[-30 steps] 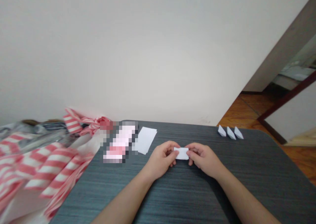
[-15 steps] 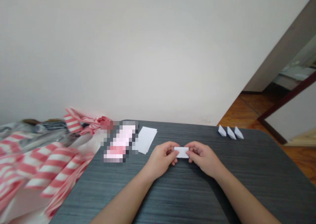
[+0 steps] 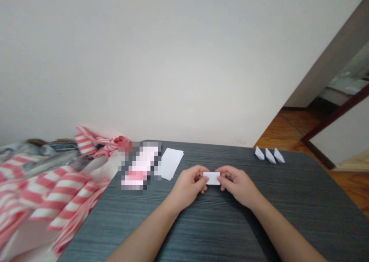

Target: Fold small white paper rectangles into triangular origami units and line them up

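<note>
A small folded slip of white paper [image 3: 212, 178] is pinched between both my hands over the dark grey table [image 3: 219, 231]. My left hand [image 3: 188, 187] grips its left end with curled fingers. Its right end is held by my right hand [image 3: 238, 185], fingers also curled. A thin stack of white paper sheets [image 3: 170, 163] lies to the left of my hands. Three small folded white paper triangles [image 3: 270, 154] stand in a row at the table's far right.
A pink, blurred-out object [image 3: 140, 169] lies left of the paper stack. Red-and-white striped fabric [image 3: 54, 192] is heaped off the table's left side. A pale wall runs behind the table. Wooden floor [image 3: 291, 129] and a doorway show at the right.
The paper slip has become slightly narrower and sits a little higher between my fingers. My hands have barely moved.
</note>
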The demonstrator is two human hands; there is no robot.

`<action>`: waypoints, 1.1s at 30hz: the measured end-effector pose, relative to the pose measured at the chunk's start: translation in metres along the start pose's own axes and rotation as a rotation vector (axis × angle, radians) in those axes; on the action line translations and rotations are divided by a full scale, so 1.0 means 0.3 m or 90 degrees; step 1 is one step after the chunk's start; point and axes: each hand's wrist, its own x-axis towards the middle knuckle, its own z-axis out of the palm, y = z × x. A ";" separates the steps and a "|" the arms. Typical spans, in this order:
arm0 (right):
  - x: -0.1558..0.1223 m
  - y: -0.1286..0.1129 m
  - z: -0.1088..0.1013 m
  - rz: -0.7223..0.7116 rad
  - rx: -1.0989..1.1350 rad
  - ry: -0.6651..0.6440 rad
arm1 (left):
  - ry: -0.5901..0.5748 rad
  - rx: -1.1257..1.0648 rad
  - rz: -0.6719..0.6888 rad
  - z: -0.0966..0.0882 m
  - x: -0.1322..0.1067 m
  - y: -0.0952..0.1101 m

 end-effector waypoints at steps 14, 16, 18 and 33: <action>-0.003 -0.024 -0.006 0.024 -0.015 -0.012 | 0.003 0.001 -0.002 0.004 0.001 0.005; -0.005 -0.026 -0.007 0.022 -0.013 -0.014 | 0.001 0.003 0.000 0.003 0.000 0.006; -0.006 -0.028 -0.009 0.020 -0.019 -0.018 | 0.000 0.013 0.002 0.003 -0.005 0.012; -0.016 -0.071 0.005 -0.001 -0.068 -0.080 | -0.035 0.233 0.080 0.004 -0.026 0.075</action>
